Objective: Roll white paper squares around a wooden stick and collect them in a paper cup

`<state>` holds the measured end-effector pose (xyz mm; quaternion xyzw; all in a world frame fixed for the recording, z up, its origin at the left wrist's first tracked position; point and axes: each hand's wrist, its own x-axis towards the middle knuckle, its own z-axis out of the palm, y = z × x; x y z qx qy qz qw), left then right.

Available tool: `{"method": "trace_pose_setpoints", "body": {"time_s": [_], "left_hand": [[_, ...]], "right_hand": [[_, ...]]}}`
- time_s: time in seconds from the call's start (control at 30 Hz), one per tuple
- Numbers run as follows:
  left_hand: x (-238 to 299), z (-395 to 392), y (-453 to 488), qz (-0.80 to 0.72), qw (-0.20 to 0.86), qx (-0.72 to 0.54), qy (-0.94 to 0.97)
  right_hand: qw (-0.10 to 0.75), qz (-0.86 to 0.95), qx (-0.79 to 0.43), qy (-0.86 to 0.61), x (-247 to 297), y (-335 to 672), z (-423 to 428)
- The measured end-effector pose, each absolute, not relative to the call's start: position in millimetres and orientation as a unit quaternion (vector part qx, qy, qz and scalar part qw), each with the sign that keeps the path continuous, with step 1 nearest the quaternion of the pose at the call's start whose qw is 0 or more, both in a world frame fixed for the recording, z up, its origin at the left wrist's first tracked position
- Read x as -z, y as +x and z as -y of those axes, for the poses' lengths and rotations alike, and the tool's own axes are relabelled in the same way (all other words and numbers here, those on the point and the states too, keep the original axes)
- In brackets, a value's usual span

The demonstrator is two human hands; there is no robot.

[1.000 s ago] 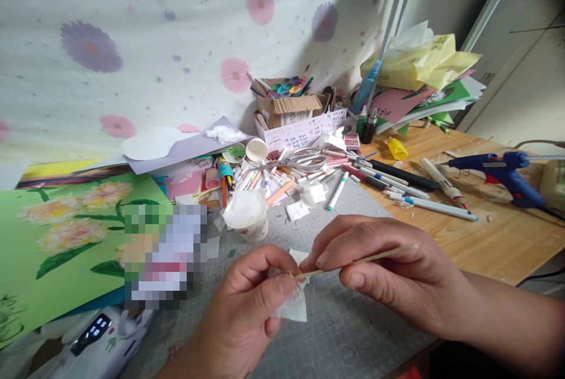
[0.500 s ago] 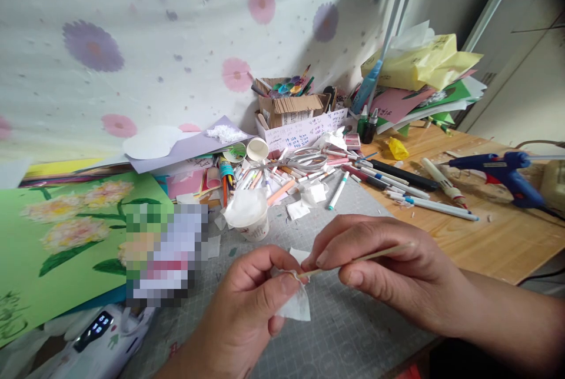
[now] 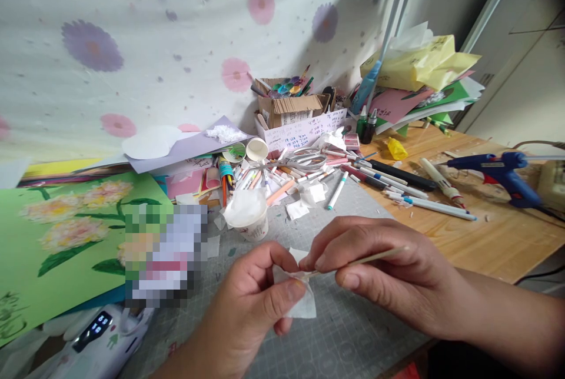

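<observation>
My left hand [image 3: 260, 302] pinches a small square of thin white tissue paper [image 3: 305, 303] between thumb and fingers. Part of the sheet droops below the thumb. My right hand [image 3: 379, 273] grips a thin wooden stick [image 3: 375, 256] that slants down to the left. The stick's tip meets the tissue near the left fingertips; exactly how the paper sits around it is hidden by my fingers. Just behind the hands, another white paper piece [image 3: 296, 256] lies on the grey cutting mat [image 3: 353, 338]. Beyond my left hand stands a white paper cup [image 3: 248, 223] with white tissue on top.
Scattered markers [image 3: 338, 190], scissors [image 3: 309, 159] and paper scraps lie behind the cup. A cardboard box [image 3: 295, 109] stands at the back. To the right is a blue glue gun [image 3: 498, 167]. Green paper with flower art [image 3: 79, 255] lies left, near a white device [image 3: 101, 338].
The left thumb and the tissue have shifted slightly right along the stick. More of the tissue now shows above the thumb. The right hand has barely moved.
</observation>
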<state>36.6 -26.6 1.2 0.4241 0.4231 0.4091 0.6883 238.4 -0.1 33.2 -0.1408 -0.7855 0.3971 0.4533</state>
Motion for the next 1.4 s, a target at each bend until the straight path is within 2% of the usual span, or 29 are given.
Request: {"method": "trace_pose_setpoints", "body": {"time_s": [0.17,0.23,0.37,0.43,0.57,0.67,0.8,0.93,1.13,1.27,1.4], "left_hand": [[1.0,23.6,34.2,-0.414,0.664,-0.395,0.482],[-0.4,22.4,32.0,-0.426,0.597,-0.408,0.544],[-4.3,23.7,27.7,-0.464,0.406,-0.516,0.594],[-4.8,25.9,27.9,-0.473,0.415,-0.530,0.569],[-2.4,27.4,34.8,-0.459,0.532,-0.484,0.522],[-1.7,24.7,39.4,-0.460,0.577,-0.493,0.462],[-4.9,21.1,38.2,-0.466,0.595,-0.472,0.455],[-7.6,18.9,32.7,-0.490,0.542,-0.466,0.499],[-15.3,12.9,21.6,-0.546,0.393,-0.472,0.570],[-23.7,1.7,7.9,-0.588,0.274,-0.493,0.580],[-21.6,-17.9,-9.9,-0.631,0.255,-0.476,0.556]], "right_hand": [[0.454,0.781,-0.401,-0.149,-30.4,239.0,0.2],[0.455,0.783,-0.395,-0.153,-29.5,239.2,0.4],[0.471,0.782,-0.370,-0.171,-30.1,238.3,-0.4],[0.473,0.786,-0.357,-0.174,-31.5,237.1,-0.7],[0.444,0.820,-0.331,-0.146,-33.7,232.5,-0.2],[0.423,0.840,-0.312,-0.136,-33.0,228.3,-0.3],[0.446,0.824,-0.311,-0.159,-29.3,226.0,-3.1],[0.487,0.773,-0.350,-0.208,-23.0,227.0,-8.8],[0.571,0.590,-0.514,-0.250,-11.8,232.3,-22.8],[0.597,0.545,-0.527,-0.264,-10.3,240.0,-31.7],[0.602,0.531,-0.524,-0.283,-9.7,244.3,-34.3]]}}
